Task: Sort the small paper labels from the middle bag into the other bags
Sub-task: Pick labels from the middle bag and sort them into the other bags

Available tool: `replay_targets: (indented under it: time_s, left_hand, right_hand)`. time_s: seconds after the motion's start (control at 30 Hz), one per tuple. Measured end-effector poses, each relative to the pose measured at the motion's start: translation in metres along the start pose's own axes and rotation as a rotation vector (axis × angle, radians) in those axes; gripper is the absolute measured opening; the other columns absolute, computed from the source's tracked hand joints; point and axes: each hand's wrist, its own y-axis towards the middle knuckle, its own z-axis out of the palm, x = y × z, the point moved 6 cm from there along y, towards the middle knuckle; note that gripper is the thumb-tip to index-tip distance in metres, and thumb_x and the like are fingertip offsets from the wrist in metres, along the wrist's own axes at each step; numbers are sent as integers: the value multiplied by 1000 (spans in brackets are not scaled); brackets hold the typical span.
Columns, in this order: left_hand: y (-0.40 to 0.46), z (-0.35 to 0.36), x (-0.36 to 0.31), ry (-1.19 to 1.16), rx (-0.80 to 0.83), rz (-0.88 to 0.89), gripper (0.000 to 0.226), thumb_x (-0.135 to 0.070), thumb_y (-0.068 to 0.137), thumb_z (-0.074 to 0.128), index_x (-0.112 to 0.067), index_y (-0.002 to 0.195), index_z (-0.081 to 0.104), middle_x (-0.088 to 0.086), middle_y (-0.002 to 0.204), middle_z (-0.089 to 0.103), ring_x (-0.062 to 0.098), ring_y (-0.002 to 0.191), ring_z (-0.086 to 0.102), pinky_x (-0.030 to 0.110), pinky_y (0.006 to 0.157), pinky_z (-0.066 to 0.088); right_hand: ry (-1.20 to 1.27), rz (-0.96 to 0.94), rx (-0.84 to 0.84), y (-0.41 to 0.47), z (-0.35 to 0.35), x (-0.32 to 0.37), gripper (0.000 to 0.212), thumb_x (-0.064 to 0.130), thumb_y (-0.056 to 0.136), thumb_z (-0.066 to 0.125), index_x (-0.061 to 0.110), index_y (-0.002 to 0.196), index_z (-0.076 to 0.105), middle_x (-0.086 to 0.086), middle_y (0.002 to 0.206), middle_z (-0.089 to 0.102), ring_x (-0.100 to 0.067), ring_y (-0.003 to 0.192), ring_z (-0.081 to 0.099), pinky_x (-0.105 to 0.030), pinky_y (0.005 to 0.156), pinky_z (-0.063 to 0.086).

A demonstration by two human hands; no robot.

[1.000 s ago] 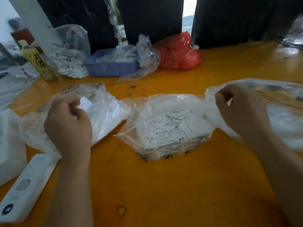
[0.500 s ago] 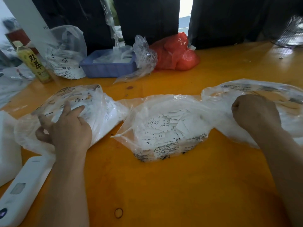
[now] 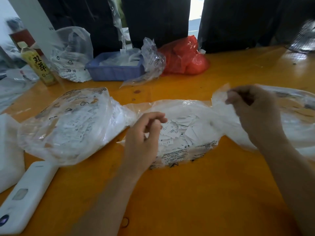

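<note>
The middle bag (image 3: 189, 151) is clear plastic with black print and lies open on the orange table, with a heap of small white paper labels (image 3: 179, 132) inside. My left hand (image 3: 143, 138) is at its left opening, fingers curled over the labels; a pinched label cannot be made out. The left bag (image 3: 68, 123) lies apart from that hand and holds several labels. My right hand (image 3: 255, 113) pinches the raised left edge of the right bag (image 3: 298, 123).
A white flat device (image 3: 25, 196) and a white block (image 3: 8, 150) lie at the front left. At the back stand a tea bottle (image 3: 39, 65), a printed clear bag (image 3: 71, 53), a blue tray (image 3: 115, 70) and a red bag (image 3: 184, 57). Bare orange table (image 3: 187, 201) lies in front.
My left hand has left the left bag and moved right to the middle bag's labels. My right hand has lifted from pressing into the right bag and now holds its edge up.
</note>
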Motion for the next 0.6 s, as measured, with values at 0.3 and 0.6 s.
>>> replay_targets:
  time_s: [0.3,0.6]
  left_hand:
    - [-11,36,28,-360,356,-339,39,-52,89,79,-37,124,72,-2,109,80,15,100,77,27,84,60]
    - [-9,28,34,-615,188,-496,18,-33,72,86,-25,87,82,6,96,79,16,88,75,24,68,59]
  right_hand:
    - [259,-78,554,-60,72,28,16,38,93,62,33,103,74,3,77,69,-11,59,55,-24,55,45]
    - [104,9,589,-67,90,13,7,38,96,65,32,97,69,15,82,71,-7,72,67,-16,63,53]
